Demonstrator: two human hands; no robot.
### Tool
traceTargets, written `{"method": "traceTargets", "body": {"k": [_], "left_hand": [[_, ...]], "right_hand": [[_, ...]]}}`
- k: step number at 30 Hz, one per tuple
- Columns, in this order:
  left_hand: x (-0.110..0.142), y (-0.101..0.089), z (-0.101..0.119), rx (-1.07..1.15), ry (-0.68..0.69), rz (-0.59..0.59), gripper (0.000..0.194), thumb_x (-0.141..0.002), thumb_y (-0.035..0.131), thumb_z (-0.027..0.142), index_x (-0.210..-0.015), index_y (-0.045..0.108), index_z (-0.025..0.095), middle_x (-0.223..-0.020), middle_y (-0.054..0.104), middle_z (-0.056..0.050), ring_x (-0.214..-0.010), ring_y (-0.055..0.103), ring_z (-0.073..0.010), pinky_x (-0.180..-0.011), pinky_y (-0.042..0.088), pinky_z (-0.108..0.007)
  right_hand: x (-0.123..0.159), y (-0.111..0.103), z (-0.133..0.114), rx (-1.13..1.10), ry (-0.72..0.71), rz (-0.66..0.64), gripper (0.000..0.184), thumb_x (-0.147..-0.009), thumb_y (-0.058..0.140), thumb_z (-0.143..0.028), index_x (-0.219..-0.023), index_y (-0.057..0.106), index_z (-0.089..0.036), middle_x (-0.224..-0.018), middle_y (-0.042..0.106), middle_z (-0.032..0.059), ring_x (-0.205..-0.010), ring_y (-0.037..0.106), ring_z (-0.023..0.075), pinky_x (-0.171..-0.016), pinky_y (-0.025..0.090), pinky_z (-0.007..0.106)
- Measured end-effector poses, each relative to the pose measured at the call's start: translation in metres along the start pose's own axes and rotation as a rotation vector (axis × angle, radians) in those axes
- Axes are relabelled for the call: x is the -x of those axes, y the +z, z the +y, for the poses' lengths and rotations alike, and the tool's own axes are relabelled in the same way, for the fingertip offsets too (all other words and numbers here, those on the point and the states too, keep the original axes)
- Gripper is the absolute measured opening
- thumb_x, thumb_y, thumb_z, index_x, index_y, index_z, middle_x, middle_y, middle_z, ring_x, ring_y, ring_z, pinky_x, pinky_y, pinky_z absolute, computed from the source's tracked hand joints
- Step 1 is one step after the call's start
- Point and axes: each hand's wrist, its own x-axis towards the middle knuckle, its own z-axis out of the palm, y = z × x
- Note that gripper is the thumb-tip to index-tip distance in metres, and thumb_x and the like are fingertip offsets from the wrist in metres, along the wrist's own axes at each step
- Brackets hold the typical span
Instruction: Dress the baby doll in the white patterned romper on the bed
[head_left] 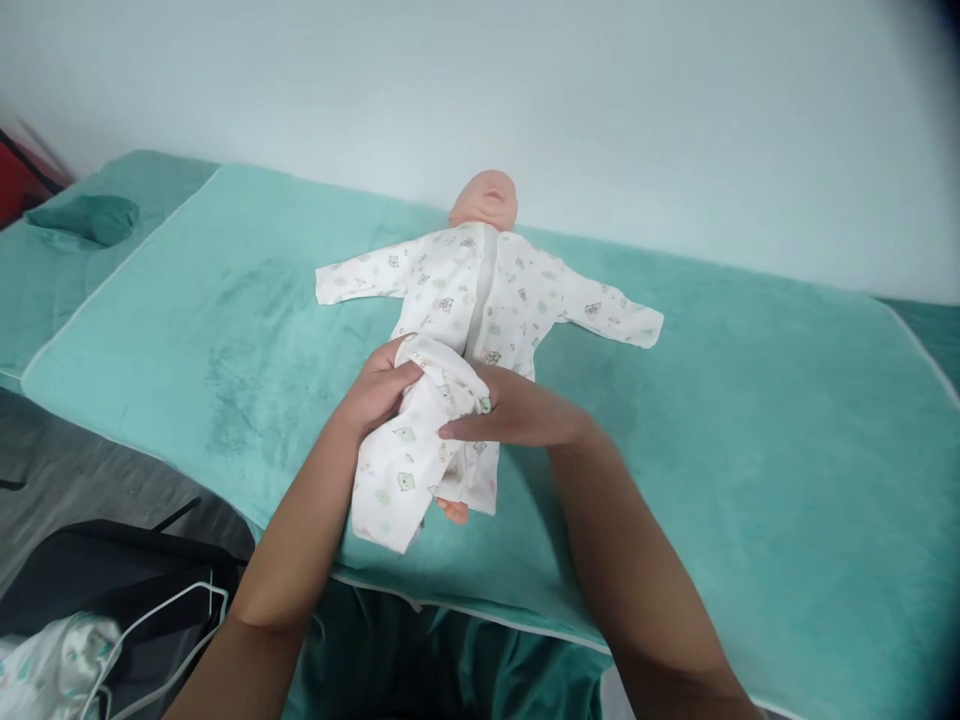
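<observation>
A baby doll [484,200] lies on its back, head towards the wall, in a white printed long-sleeved top [450,280] with its sleeves spread wide. Over its lower body are matching white printed baby pants [405,470], with one leg angled to the left. A small doll foot [454,511] shows below the cloth; the rest of the legs is hidden. My left hand [382,385] grips the pants at the waistband's left side, thumb on top. At the right side, my right hand [510,405] pinches the fabric, thumb in front and fingers partly hidden behind it.
The doll lies on a padded bed with a green cover [712,450], against a white wall [600,120]. A face hole [82,220] is at the bed's left end. Lower left, a black chair [112,560] holds white printed cloth [60,655] and a white hanger [169,600].
</observation>
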Motion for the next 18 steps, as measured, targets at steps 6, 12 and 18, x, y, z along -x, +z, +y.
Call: {"method": "traceTargets", "body": {"k": [6,12,18], "left_hand": [[0.003,0.000,0.007,-0.063,0.033,-0.175,0.059,-0.067,0.085,0.062,-0.104,0.076,0.018,-0.092,0.075,-0.005,-0.083,0.068,-0.0216,-0.073,0.053,-0.030],[0.004,-0.003,0.006,-0.069,-0.048,-0.208,0.046,-0.064,0.091,0.049,-0.094,0.076,0.017,-0.089,0.075,-0.004,-0.079,0.068,-0.0209,-0.074,0.053,-0.031],[0.002,-0.004,-0.005,0.083,0.035,-0.084,0.046,-0.062,0.091,0.052,-0.087,0.072,0.018,-0.081,0.070,0.000,-0.073,0.063,-0.0154,-0.070,0.052,-0.026]], "right_hand": [[-0.002,0.007,0.016,-0.374,-0.042,0.397,0.030,-0.080,0.082,-0.041,-0.103,0.070,-0.024,-0.089,0.069,-0.0007,-0.079,0.064,0.0167,-0.070,0.052,0.029],[-0.002,0.005,0.015,-0.299,-0.033,0.354,0.028,-0.080,0.082,-0.043,-0.095,0.071,-0.023,-0.081,0.066,-0.0020,-0.074,0.060,0.0153,-0.066,0.049,0.028],[0.002,-0.002,0.002,-0.042,0.095,-0.026,0.033,-0.072,0.088,-0.039,-0.097,0.075,-0.021,-0.091,0.076,0.0009,-0.085,0.070,0.0208,-0.073,0.054,0.030]]}}
